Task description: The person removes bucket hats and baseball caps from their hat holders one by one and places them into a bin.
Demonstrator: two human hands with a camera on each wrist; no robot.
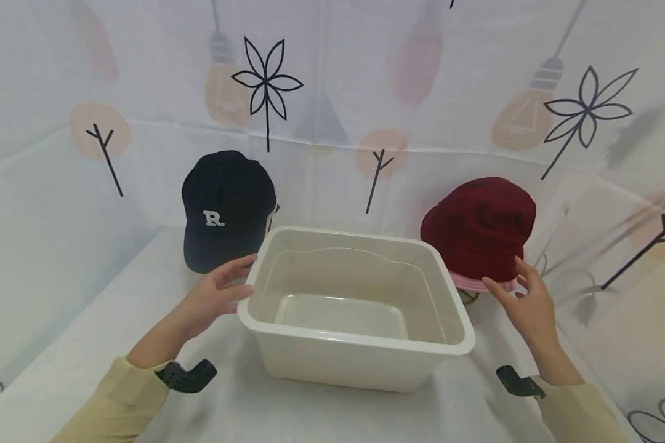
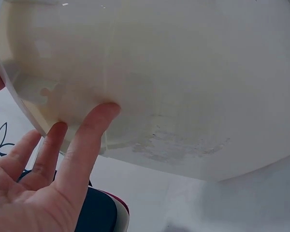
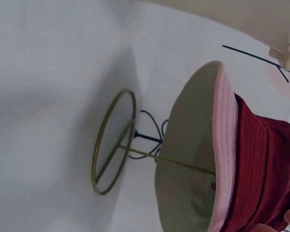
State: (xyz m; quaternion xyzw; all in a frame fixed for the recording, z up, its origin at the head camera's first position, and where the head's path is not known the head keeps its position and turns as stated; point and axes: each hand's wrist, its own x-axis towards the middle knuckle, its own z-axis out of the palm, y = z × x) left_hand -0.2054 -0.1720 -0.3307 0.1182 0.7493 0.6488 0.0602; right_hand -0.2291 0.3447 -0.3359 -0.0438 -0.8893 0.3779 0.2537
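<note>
A cream plastic tub [image 1: 354, 363] stands in the middle of the table, its inside bare. My left hand [image 1: 216, 294] is at its left rim; in the left wrist view the extended fingers [image 2: 82, 150] touch the tub's outer wall [image 2: 183, 87]. To the right, my right hand [image 1: 529, 307] is held beside a dark red bucket hat [image 1: 479, 227], thumb and fingers spread apart, fingertips close to its crown. The hat's pink brim [image 3: 224, 145] and pale underside show in the right wrist view, raised on a thin wire stand [image 3: 128, 121].
A dark baseball cap [image 1: 227, 197] with a white letter R stands behind the tub at the left. A white patterned cloth [image 1: 332, 178] hangs at the back and sides. White covering lies over the table [image 1: 210, 400].
</note>
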